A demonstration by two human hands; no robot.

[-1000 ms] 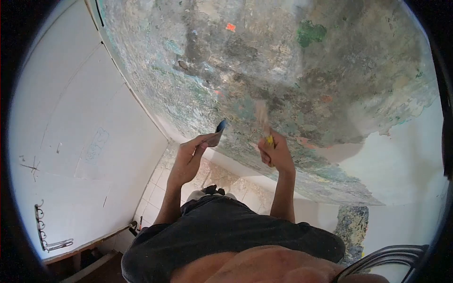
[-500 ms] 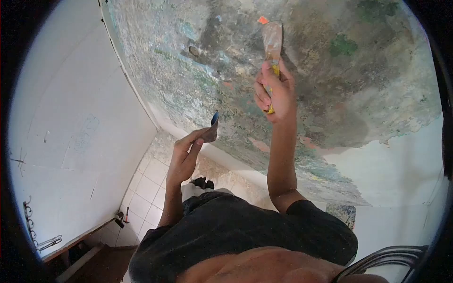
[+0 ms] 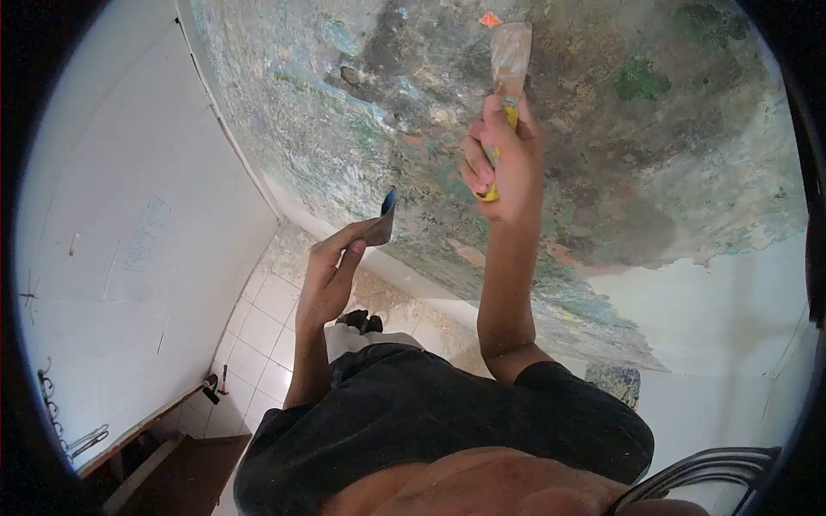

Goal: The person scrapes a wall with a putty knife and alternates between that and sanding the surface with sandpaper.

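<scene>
My right hand is closed round the yellow handle of a putty knife, whose broad, white-smeared blade points up over the mottled wall. Just above the blade's tip shows a small orange patch. Lower and to the left, my left hand pinches a thin, curved dark piece with a blue inner side between thumb and fingers. What that piece is made of I cannot tell.
A white wall fills the left side. Below are floor tiles, with a red-handled tool near the lower wall edge. Black cables loop at the lower right. Smooth white surface borders the rough area.
My right hand and the putty knife have moved slightly up, the blade now tilting a little right. My left hand with the curved piece has shifted slightly left and up in view.
</scene>
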